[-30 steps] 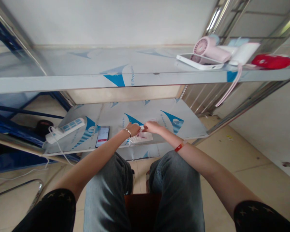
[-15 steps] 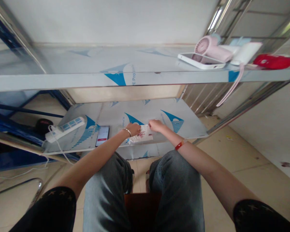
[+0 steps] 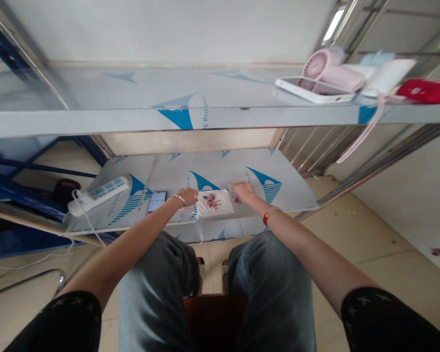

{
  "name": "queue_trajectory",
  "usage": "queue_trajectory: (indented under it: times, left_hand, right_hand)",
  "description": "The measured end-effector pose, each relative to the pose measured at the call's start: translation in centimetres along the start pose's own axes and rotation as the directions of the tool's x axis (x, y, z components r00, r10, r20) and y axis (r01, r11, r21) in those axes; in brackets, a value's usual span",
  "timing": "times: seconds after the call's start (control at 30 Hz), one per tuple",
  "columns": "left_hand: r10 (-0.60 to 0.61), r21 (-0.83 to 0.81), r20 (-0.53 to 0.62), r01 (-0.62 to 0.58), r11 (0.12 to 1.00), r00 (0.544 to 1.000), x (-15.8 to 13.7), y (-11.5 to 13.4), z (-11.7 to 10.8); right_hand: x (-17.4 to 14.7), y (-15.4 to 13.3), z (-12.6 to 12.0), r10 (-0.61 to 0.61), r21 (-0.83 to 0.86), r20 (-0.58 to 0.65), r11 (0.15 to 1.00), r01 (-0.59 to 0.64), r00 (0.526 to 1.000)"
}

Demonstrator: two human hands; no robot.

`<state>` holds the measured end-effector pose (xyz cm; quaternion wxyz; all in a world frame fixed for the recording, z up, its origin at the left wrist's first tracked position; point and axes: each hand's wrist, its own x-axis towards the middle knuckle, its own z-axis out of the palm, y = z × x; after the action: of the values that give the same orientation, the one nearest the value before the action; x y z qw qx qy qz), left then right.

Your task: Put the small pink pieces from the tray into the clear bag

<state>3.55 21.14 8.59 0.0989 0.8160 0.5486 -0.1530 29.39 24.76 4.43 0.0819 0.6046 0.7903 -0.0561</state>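
Observation:
A flat white packet (image 3: 223, 207) with a red and pink printed picture lies near the front edge of the lower metal shelf. Just past its left side is my left hand (image 3: 187, 196), fingers curled in; what they hold, if anything, is too small to make out. A thin pinkish, see-through piece shows below that hand. At the packet's right side, my right hand (image 3: 244, 191) is smeared by motion, and its finger closure is unclear. Something clear, like plastic film, shows by its fingertips. A phone (image 3: 156, 201) with a lit screen lies left of my left hand, partly behind my wrist.
A white power strip (image 3: 99, 195) with a cable lies at the lower shelf's left. On the upper shelf (image 3: 132, 120) are a white-framed tablet-like object (image 3: 315, 93), a pink handheld fan (image 3: 330, 71) and a red pouch (image 3: 425, 91). A pink strap (image 3: 363, 134) hangs over its edge.
My hands have moved apart, the left one leftward and the right one slightly rightward. The packet's printed face now shows fully, and my left wrist covers more of the phone.

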Motion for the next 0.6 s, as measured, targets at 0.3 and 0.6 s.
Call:
queue_trajectory:
  times: [0.3,0.6]
  left_hand:
    - [-0.015,-0.065,0.016,0.016,0.998,1.0,1.3,-1.3,1.0]
    - [-0.028,-0.048,0.204,0.039,0.998,0.979,2.2,-4.0,3.0]
  right_hand:
    - [2.0,1.5,2.8,-0.123,-0.172,-0.135,0.98,0.099,0.983]
    - [2.0,1.3,3.8,-0.226,-0.273,-0.183,0.947,0.172,0.957]
